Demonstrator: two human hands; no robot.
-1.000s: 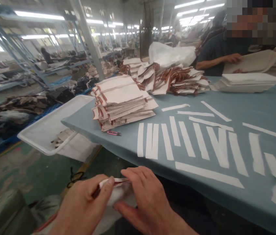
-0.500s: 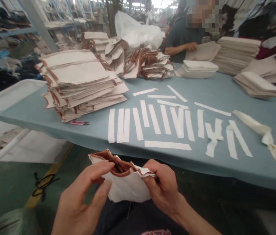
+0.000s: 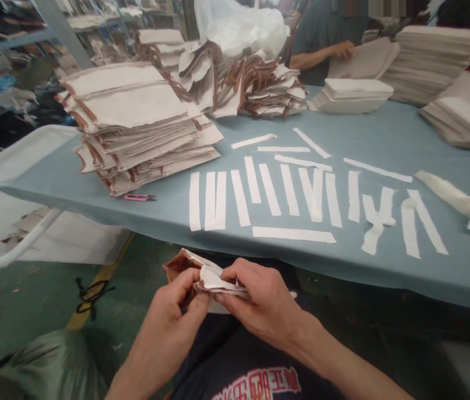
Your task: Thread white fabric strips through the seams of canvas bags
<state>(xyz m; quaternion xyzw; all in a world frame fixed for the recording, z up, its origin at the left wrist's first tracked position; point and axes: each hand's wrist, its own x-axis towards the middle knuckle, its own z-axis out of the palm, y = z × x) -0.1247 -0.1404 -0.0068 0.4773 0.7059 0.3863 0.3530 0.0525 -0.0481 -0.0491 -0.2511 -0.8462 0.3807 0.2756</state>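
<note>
A cream fabric piece with brown edging (image 3: 185, 258) is held over my lap, just below the table's front edge. My left hand (image 3: 180, 311) pinches its edge between thumb and forefinger. Close beside it, my right hand (image 3: 255, 294) grips the folded layers with the thumb underneath and the fingers on top. The brown inner side shows at the left end of the piece; its lower part is mostly hidden behind my hands.
Several white strips (image 3: 293, 234) lie on the blue-covered table (image 3: 168, 216). Pink thread snips (image 3: 140, 198) rest near a tall stack of cream pieces (image 3: 130, 100). Across the table a person (image 3: 322, 50) handles beige panels (image 3: 364, 58). A green sack (image 3: 51, 361) stands on the floor.
My left hand has moved right and closed on the fabric's edge, having been apart-fingered at its left side. The piece is now more folded. The view has tilted down slightly.
</note>
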